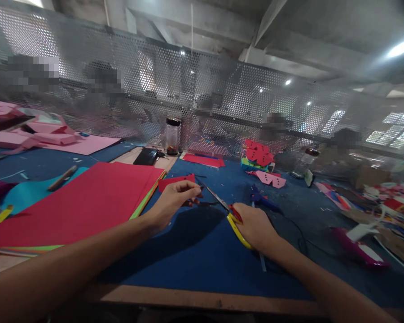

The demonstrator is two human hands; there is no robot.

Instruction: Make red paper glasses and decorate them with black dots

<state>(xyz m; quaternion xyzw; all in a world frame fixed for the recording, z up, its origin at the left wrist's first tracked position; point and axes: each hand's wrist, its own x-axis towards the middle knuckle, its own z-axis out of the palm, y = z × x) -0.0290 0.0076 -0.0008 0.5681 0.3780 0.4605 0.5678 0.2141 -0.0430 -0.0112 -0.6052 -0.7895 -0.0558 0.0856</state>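
Scissors [234, 228] gripped by handles in right hand [256, 226], presumably for blade control; left hand [175, 198] held near tips, fingertips pinched together, anything between indistinct.

Blue counter [188, 269] w/ wood edge. Tall jar [173, 138] at back; flat black thing [146, 156] just L of jar; big red paper pile [87, 202] nearer, L; blue glue gun [267, 202] nearer, R.

Looks fwd & a bit down from head ht., tilted slightly, w/ left hand [171, 200] & right hand [256, 228] near; takes in blue worktop [218, 264], far mesh screen [175, 80] & ceiling [218, 22].
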